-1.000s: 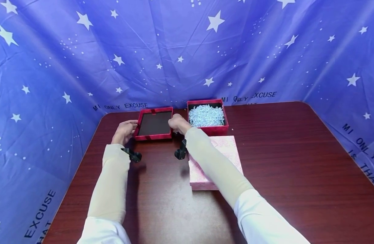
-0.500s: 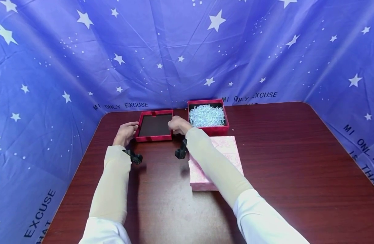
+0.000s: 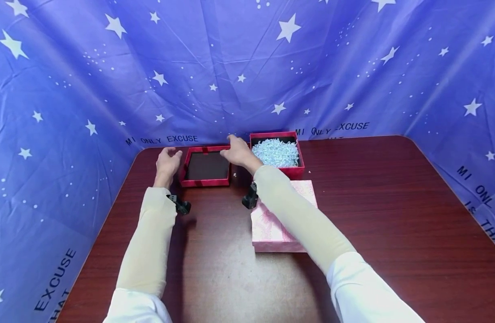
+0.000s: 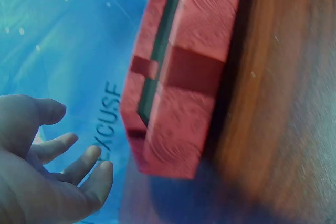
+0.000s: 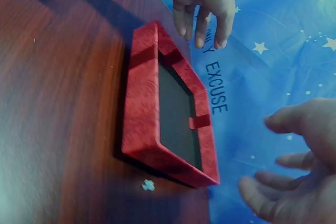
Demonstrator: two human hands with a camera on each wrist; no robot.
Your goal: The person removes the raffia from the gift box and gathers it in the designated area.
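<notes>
A red box lid (image 3: 207, 182) lies on the table with its black inside facing up; its patterned side and darker ribbon band show close in the left wrist view. Left of it is my left hand (image 3: 168, 166), raised with fingers spread and holding nothing. At the lid's right side my right hand (image 3: 240, 152) hovers, fingers apart and with nothing in them. Both hands stand clear of the lid in the right wrist view. Just right of the lid sits a red box (image 3: 286, 172) filled with pale blue shredded paper (image 3: 275, 152).
A pink patterned box (image 3: 271, 229) stands nearer on the table (image 3: 376, 215), partly hidden under my right forearm. A small pale scrap (image 5: 148, 185) lies beside the lid. A blue star-printed curtain (image 3: 247, 67) surrounds the table's back and sides.
Both hands have let go of the red lid's sides and lifted, their fingers spreading. The lid, tilted up slightly a second ago, now lies on the table.
</notes>
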